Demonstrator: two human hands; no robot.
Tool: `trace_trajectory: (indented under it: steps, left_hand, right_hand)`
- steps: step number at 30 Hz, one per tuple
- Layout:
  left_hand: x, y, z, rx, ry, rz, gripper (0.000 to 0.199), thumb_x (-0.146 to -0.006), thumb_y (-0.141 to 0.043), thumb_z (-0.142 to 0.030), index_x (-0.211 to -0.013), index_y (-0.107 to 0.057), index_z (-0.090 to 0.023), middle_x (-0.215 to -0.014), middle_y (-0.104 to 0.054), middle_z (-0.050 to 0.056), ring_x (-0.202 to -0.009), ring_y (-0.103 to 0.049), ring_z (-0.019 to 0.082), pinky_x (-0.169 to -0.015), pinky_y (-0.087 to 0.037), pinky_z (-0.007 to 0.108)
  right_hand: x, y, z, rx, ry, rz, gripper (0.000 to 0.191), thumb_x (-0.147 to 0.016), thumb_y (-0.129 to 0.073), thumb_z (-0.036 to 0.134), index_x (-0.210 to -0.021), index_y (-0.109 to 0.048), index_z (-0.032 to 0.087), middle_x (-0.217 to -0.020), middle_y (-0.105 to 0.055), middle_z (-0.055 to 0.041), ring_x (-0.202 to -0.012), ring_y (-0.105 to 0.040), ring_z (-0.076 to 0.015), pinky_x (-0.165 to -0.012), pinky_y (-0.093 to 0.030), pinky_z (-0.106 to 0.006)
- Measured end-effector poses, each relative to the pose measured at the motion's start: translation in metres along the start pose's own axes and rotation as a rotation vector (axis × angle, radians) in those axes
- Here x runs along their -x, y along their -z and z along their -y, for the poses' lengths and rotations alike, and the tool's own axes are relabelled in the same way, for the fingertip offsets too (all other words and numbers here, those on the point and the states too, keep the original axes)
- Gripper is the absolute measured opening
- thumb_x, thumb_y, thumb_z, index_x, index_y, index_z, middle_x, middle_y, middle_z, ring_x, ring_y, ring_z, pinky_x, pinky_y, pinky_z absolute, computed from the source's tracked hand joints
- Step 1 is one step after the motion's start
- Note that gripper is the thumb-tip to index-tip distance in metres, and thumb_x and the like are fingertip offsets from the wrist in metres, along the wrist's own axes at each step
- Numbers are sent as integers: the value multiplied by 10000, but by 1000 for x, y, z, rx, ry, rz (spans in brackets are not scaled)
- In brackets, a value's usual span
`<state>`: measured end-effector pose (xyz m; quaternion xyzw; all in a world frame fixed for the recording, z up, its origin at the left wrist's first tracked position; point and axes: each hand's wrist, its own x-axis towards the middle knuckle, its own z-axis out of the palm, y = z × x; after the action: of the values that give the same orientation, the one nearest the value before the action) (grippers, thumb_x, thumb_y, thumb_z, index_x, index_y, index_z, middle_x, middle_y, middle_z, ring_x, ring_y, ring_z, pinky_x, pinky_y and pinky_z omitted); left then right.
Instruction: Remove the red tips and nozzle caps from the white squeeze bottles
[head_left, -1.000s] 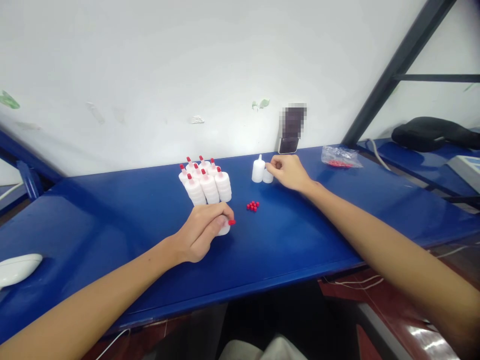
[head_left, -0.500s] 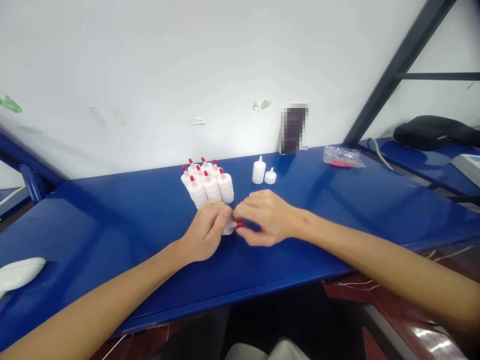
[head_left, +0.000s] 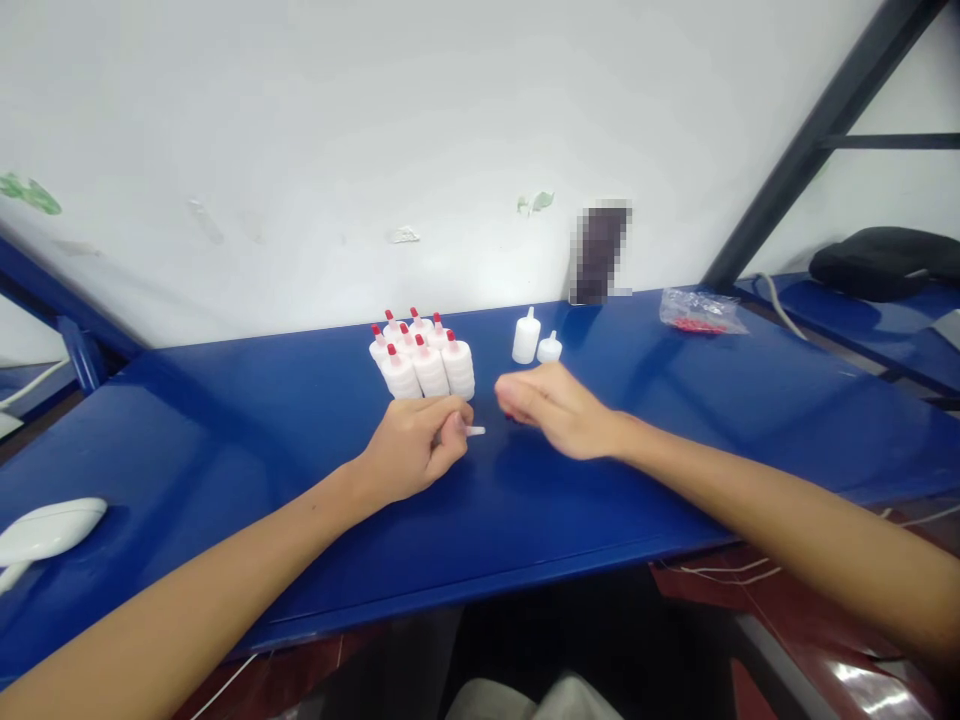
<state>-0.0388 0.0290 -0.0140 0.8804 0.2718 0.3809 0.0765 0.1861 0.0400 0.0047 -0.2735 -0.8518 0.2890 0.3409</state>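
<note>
Between the curled fingers and thumb of the left hand point(head_left: 412, 450) sits a slim, tapered, whitish translucent plastic nozzle point(head_left: 475, 431). Its narrow tip, bare and pale, sticks out past the thumb; the rest is wrapped in the palm and hidden. Its long axis lies nearly level across the view, the tip pointing right, towards the right hand point(head_left: 551, 405), and stopping short of it.

The left fingers are closed firmly around their hold. The right fingers are bunched together with the thumb drawn in, slightly blurred, and I cannot tell whether they pinch anything. Small bright red plastic pieces point(head_left: 512, 416) peek out just under them, partly covered.

Just beyond the left fingers, 8 upright white round plastic bottles with red-tipped nozzles point(head_left: 429, 372) stand packed together. Beyond the right fingers stand 1 upright white plastic bottle with a bare nozzle point(head_left: 526, 341) and, just beside it, 1 shorter white nozzle-topped piece point(head_left: 550, 351). Farther off, to the right of these fingers, a clear crinkled plastic bag point(head_left: 709, 304) with red contents rests on the glossy blue tabletop point(head_left: 562, 530).
</note>
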Motion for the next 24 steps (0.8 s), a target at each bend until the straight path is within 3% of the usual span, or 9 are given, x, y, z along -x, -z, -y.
trace_trajectory:
  steps: [2,3,6,10,16,20,24]
  left_hand:
    - [2,2,1,15,-6,-9,321,-968,-374,-193,-765,-618,-149,-587,-601,-10,-472,-477,90,-499,-355,226]
    - [2,2,1,46,2,-3,345,-977,-362,-199,-750,-617,-149,-582,-600,-8,-482,-489,93,-510,-365,229]
    - [2,1,-6,145,37,54,382,-985,-348,-220,-734,-628,-155,-612,-629,3,-557,-540,115,-627,-427,259]
    - [-2,-1,-14,236,196,131,413,-993,-349,-256,-714,-636,-159,-682,-672,19,-657,-581,144,-736,-440,299]
    - [-1,-1,-9,389,460,162,461,-967,-358,-313,-660,-655,-138,-622,-666,30,-588,-578,137,-592,-436,248]
    - [0,0,-9,455,524,153,434,-957,-372,-323,-689,-651,-128,-561,-622,14,-498,-553,113,-504,-429,212]
    - [-1,-1,-11,396,505,138,388,-960,-406,-326,-723,-642,-130,-568,-594,-7,-473,-519,90,-467,-395,193]
  right_hand:
    - [0,12,-9,64,-46,-79,494,-1053,-270,469,-627,-269,218,-572,-272,50,-525,-267,-96,-537,-256,-267]
    - [0,19,-14,167,-74,-57,479,-1052,-282,441,-631,-252,216,-575,-265,47,-534,-265,-101,-554,-253,-273]
    - [0,37,-27,440,-162,140,357,-1038,-330,360,-718,-364,206,-623,-399,32,-578,-364,-121,-607,-277,-282]
    - [0,46,-34,495,-283,324,191,-1008,-398,359,-936,-483,204,-777,-582,-14,-658,-486,-149,-626,-311,-272]
    - [-1,43,-35,608,-291,373,377,-1009,-391,431,-767,-539,184,-712,-595,-30,-626,-490,-143,-603,-284,-279]
    - [0,41,-34,663,-281,393,360,-1005,-380,401,-797,-582,188,-750,-629,-41,-649,-518,-156,-612,-287,-284]
    - [-1,39,-32,640,-248,387,334,-997,-345,321,-794,-577,192,-774,-634,-45,-677,-519,-169,-632,-294,-290]
